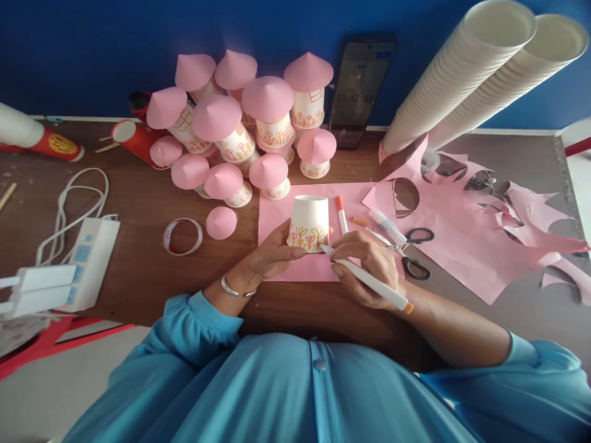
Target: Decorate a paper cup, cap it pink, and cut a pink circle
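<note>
An upturned white paper cup with orange and pink flowers drawn round its rim stands on a pink paper sheet. My left hand grips the cup's lower left side. My right hand is closed around a white marker with an orange end, its tip touching the cup's lower right edge. A pile of finished cups with pink cone roofs sits behind the sheet.
Scissors, a glue stick and another marker lie right of the cup. Pink paper scraps cover the right side. Two long cup stacks lean at the back right beside a phone. A power strip, tape ring and loose pink cone lie left.
</note>
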Demonstrator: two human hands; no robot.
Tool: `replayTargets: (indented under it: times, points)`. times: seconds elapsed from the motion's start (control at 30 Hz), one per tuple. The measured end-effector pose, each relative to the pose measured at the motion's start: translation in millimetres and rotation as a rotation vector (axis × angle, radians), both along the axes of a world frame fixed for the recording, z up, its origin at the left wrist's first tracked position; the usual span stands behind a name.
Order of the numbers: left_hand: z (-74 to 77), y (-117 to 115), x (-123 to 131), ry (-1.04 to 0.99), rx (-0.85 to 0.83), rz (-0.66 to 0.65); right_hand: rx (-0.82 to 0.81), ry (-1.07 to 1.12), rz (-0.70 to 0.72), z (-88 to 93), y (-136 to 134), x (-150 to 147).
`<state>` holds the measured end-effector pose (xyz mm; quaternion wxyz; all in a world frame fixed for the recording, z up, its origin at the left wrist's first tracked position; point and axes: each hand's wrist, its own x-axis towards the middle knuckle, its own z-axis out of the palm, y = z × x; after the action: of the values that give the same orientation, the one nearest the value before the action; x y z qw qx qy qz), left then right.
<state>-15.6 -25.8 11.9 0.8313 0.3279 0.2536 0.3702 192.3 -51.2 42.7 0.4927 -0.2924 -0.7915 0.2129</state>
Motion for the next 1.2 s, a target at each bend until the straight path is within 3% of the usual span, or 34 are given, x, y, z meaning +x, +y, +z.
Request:
replayTargets:
  times: [0.43, 1.2]
  points:
    - [-0.8, -0.4, 0.4, 0.036, 0.040, -0.028, -0.007, 0.008, 0.011, -1.5, -0.8, 0.0]
    - [-4.9, -0.6, -2.6, 0.025, -0.044, 0.014, -0.010, 0.034, 0.019, -4.4, -1.4, 2.9]
